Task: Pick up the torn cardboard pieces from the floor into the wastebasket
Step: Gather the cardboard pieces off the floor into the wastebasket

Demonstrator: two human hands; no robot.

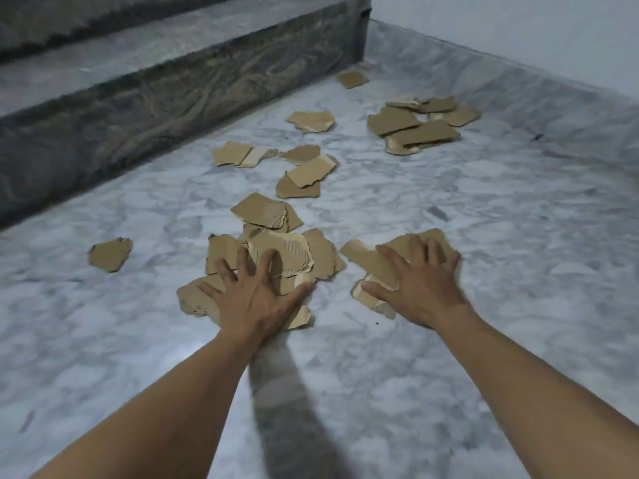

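Two bare forearms reaching in from the near edge, cut off by the bottom of the frame. Left hand (254, 299) flat and spread, palm down on a heap of torn brown cardboard pieces (294, 257), fingers splayed wide, nothing gripped. Right hand (420, 283) likewise spread and pressed down on a second, smaller heap of brown cardboard scraps (366, 262) just beside the first; pieces under both palms hidden, count impossible to tell. Slight blur over the fingertips. Dark shadow streak on the white-grey marbled floor (518, 236) between the forearms. Single loose scrap (110, 254) off toward the left, near the dark grey veined stone step (155, 108). Further out, a scatter of overlapping pieces (304, 171) mid-floor, then a larger pile (418, 127) toward the far right corner by the pale wall (518, 29), and one lone piece (352, 79) at the foot of the step. Wastebasket not visible anywhere.
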